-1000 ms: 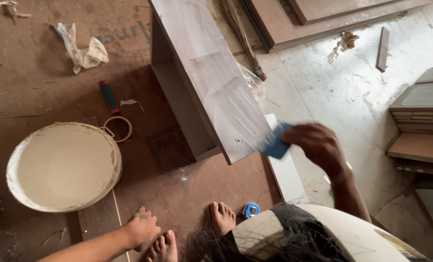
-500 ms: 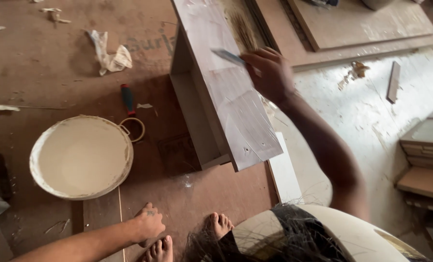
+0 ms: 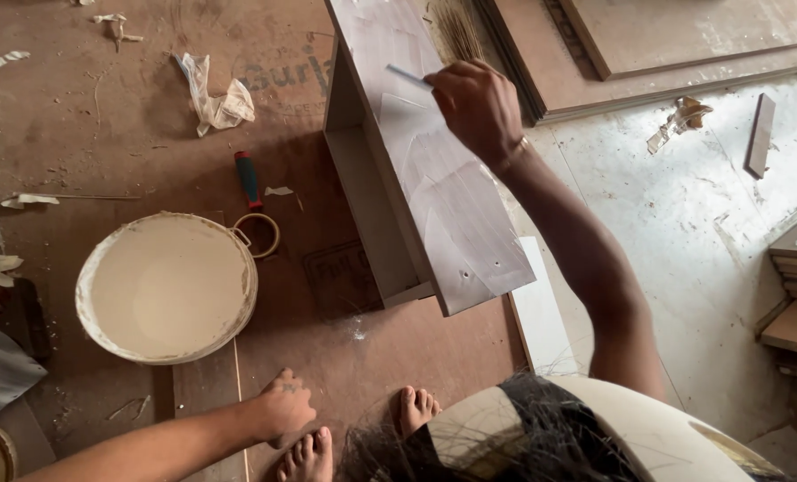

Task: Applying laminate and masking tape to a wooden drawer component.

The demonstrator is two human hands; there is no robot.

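The right hand (image 3: pixel 477 109) is closed around a thin, flat scraper blade (image 3: pixel 409 78), whose pale edge sticks out to the left of the fingers and lies against the top face of a long wooden box panel (image 3: pixel 443 192). That panel is coated in streaky whitish putty and belongs to an open box that lies tilted on the brown board floor (image 3: pixel 131 107), its hollow inside (image 3: pixel 372 205) facing left. The right arm reaches out from the lower right across the panel's far half. The left hand (image 3: pixel 282 409) rests flat on the floor at the bottom of the view, fingers loosely curled and holding nothing, just beside the person's bare feet (image 3: pixel 314 451). To the left of the box stands a round bucket (image 3: pixel 166 286) full of cream-coloured putty, its wire handle loop (image 3: pixel 257 234) lying on the rim side nearest the box. A screwdriver with a red and dark handle (image 3: pixel 249 178) lies just beyond the bucket, and a crumpled white rag (image 3: pixel 215 98) lies further away. A narrow white board (image 3: pixel 541 312) lies beside the near end of the box. Stacked brown panels (image 3: pixel 666 45) lie at the upper right, on a pale, dusty floor.
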